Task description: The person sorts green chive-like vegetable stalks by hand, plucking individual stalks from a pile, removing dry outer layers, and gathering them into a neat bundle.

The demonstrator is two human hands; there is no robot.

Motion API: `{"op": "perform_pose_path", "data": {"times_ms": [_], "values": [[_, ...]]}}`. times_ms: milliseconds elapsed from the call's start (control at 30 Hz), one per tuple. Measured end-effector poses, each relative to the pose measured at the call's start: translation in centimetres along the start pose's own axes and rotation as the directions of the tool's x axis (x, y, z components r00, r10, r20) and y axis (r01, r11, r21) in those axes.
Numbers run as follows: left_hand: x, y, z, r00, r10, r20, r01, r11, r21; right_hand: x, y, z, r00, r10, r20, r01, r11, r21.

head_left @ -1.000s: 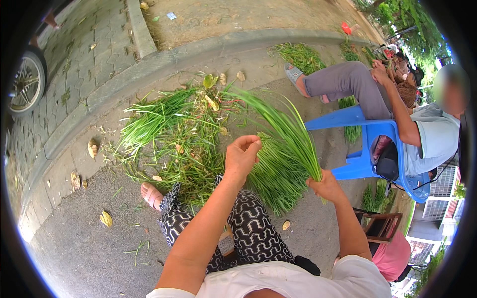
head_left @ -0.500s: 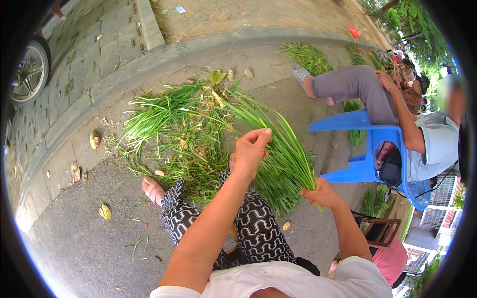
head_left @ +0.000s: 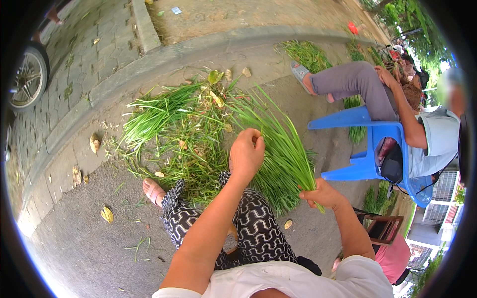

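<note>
My right hand (head_left: pixel 323 194) is closed around one end of a bunch of long green chives (head_left: pixel 283 144). The blades fan out from it to the upper left, over a thick heap of chives (head_left: pixel 276 186) by my right leg. Against the left side of the bunch, my left hand (head_left: pixel 247 154) has its fingers pressed together; whatever is between the fingertips is too small to make out. A bundle of chives (head_left: pixel 156 113) with pale ends lies on the ground at the far left. Loose trimmed blades and scraps (head_left: pixel 194 161) are scattered between it and my feet.
To the right, a person in grey trousers (head_left: pixel 355 82) sits beside a blue plastic stool (head_left: pixel 380 149) holding a dark bag (head_left: pixel 391 166). More greens (head_left: pixel 308 55) lie near that person's feet. A curb (head_left: pixel 198 42) curves behind, and a vehicle wheel (head_left: pixel 30 77) stands far left.
My left hand has drawn slightly down and left, and its wrist has turned. The tips of the bunch have spread upward and apart. My right hand keeps its grip in nearly the same place.
</note>
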State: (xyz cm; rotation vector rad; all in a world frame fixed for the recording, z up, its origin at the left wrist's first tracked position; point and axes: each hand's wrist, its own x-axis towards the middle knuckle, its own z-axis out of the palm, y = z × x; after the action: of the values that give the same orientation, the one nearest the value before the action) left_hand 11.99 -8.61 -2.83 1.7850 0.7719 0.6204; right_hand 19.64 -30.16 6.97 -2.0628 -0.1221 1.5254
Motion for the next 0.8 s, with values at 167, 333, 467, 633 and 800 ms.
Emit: {"op": "perform_pose_path", "data": {"times_ms": [167,333,467,633,800], "values": [[0.9,-1.4,-1.3,0.976,0.100,-0.195,-0.041,0.958,0.284,-0.7,-0.5,-0.3,0.997,0.040,0.065,-0.041,0.999,0.014],[2.8,-3.2,-4.6,0.962,-0.032,-0.270,0.112,0.952,0.285,-2.2,1.8,-2.4,0.997,0.077,0.001,-0.074,0.948,0.308],[3.9,-3.3,-8.2,0.700,-0.710,-0.076,0.400,0.478,-0.782,-2.9,5.3,-3.2,0.994,0.012,-0.106,0.071,0.665,0.743],[3.3,-1.5,-9.3,0.759,-0.650,-0.043,0.339,0.451,-0.826,-0.1,10.5,-1.8,0.906,0.096,-0.412,0.400,0.123,0.908],[2.6,-0.2,-9.4,0.818,-0.572,0.066,0.400,0.481,-0.780,9.7,14.6,1.8,0.865,0.146,-0.480,0.502,-0.233,0.833]]}}
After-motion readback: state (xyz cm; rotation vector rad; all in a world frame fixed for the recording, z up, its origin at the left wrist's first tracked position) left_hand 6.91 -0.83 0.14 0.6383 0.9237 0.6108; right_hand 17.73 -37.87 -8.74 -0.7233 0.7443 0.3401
